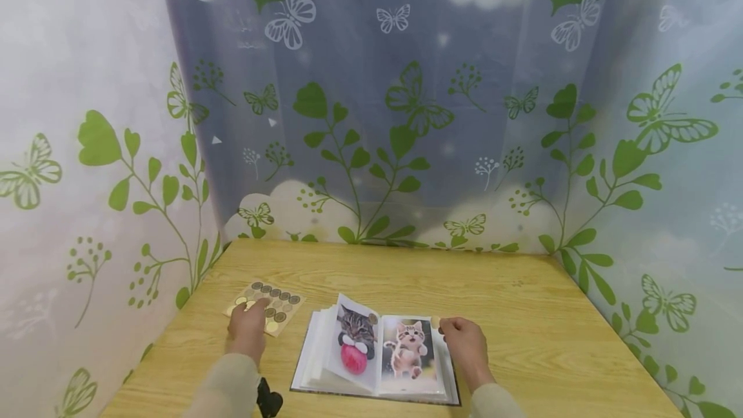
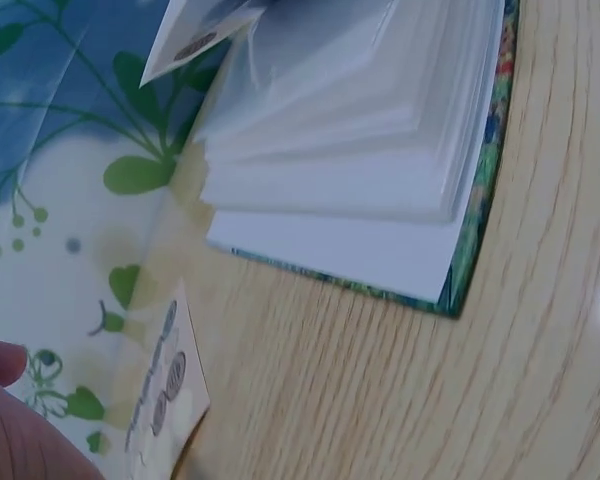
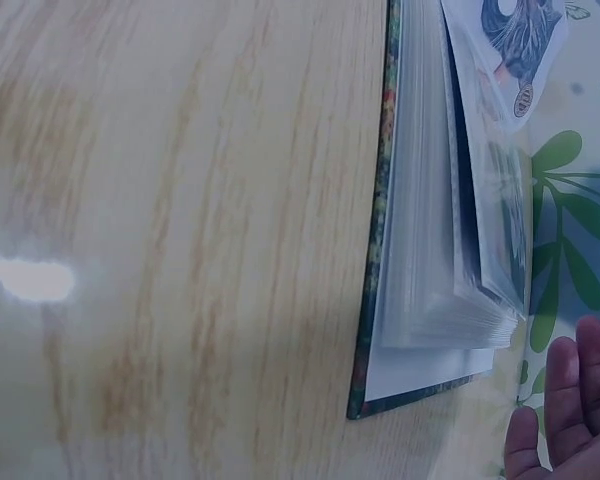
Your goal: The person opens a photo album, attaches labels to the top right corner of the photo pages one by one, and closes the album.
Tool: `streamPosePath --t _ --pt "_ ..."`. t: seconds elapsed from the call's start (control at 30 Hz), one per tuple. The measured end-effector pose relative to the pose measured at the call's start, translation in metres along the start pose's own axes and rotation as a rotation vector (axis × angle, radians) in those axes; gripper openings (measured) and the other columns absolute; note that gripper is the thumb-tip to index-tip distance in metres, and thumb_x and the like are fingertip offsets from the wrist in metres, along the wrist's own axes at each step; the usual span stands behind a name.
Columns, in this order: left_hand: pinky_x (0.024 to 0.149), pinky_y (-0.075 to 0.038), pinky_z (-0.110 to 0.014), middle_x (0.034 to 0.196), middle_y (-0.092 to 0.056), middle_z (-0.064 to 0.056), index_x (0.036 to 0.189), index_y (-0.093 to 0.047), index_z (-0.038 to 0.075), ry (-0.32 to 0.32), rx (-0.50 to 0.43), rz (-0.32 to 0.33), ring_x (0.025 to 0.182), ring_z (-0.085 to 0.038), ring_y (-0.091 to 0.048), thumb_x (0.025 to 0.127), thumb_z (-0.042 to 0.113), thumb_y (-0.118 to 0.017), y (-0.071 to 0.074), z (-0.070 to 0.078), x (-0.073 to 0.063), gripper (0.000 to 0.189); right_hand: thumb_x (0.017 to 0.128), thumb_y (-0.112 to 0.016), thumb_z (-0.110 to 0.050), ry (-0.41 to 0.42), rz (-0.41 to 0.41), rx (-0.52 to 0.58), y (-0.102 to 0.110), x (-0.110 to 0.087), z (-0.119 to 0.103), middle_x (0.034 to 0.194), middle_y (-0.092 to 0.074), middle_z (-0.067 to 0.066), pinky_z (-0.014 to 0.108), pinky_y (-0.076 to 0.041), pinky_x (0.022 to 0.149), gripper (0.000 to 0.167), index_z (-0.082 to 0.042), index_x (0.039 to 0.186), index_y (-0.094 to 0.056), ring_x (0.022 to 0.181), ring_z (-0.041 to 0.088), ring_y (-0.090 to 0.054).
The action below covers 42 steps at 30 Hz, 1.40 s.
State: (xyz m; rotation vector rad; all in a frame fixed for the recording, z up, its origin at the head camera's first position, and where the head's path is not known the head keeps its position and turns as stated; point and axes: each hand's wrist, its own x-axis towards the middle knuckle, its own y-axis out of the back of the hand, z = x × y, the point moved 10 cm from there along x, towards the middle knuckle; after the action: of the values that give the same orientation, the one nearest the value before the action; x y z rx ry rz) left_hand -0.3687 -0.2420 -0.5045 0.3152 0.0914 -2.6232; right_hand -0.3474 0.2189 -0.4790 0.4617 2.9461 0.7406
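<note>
A photo album (image 1: 380, 389) lies open on the table. Its left page (image 1: 348, 347) stands partly lifted, showing a cat with a pink ball; the right page (image 1: 409, 353) shows a kitten. A small round sticker (image 1: 373, 319) is on the left page's upper corner, and a tan round sticker (image 1: 435, 322) shows at the right page's. My right hand (image 1: 466, 344) is right at that corner; in the right wrist view its thumb (image 3: 523, 440) stands apart from the straight fingers. My left hand (image 1: 248, 328) rests over the sticker sheet (image 1: 293, 295), its fingers spread.
The wood-grain table (image 1: 522, 315) carries the album in front and the sticker sheet to its left. A patterned curtain (image 1: 371, 147) with leaves and butterflies encloses the back and sides. A black object (image 1: 269, 398) shows at my left wrist.
</note>
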Motion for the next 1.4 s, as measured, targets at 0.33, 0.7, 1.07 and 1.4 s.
streamPosePath --t 0.33,0.7,1.07,1.4 --pt "0.113 -0.028 -0.058 0.150 -0.026 -0.035 0.149 -0.026 -0.009 -0.131 0.038 -0.161 0.134 -0.053 -0.032 0.098 0.016 -0.054 -0.050 0.022 -0.019 0.064 0.099 -0.054 -0.024 -0.033 -0.006 -0.016 -0.002 0.001 0.002 0.095 -0.071 0.011 0.044 -0.052 0.077 0.031 0.001 0.103 -0.072 0.088 0.024 -0.064" --pt "0.100 -0.045 -0.055 0.131 -0.054 -0.029 0.133 -0.054 -0.006 -0.423 0.373 -0.308 0.123 -0.047 -0.050 0.092 0.014 -0.067 -0.118 0.054 -0.060 0.048 0.098 -0.055 -0.023 -0.031 -0.006 -0.057 -0.004 0.002 0.004 0.092 -0.071 0.008 0.042 -0.051 0.074 0.030 0.001 0.101 -0.073 0.086 0.024 -0.063" --pt "0.101 -0.044 -0.056 0.136 -0.053 -0.024 0.136 -0.054 -0.001 -0.567 0.575 -0.565 0.122 -0.043 -0.053 0.091 0.022 -0.072 -0.172 0.049 -0.110 0.053 0.098 -0.054 -0.021 -0.041 -0.008 -0.093 -0.005 0.003 0.005 0.091 -0.071 0.009 0.042 -0.051 0.074 0.030 0.002 0.103 -0.072 0.086 0.023 -0.062" --pt "0.094 -0.047 -0.057 0.123 -0.060 -0.020 0.127 -0.062 0.002 -0.802 0.943 -0.613 0.111 -0.038 -0.058 0.084 0.033 -0.078 -0.199 0.022 -0.153 0.055 0.097 -0.055 -0.022 0.003 -0.028 -0.110 -0.006 0.004 0.002 0.093 -0.071 0.010 0.042 -0.050 0.074 0.029 0.001 0.099 -0.073 0.087 0.024 -0.062"
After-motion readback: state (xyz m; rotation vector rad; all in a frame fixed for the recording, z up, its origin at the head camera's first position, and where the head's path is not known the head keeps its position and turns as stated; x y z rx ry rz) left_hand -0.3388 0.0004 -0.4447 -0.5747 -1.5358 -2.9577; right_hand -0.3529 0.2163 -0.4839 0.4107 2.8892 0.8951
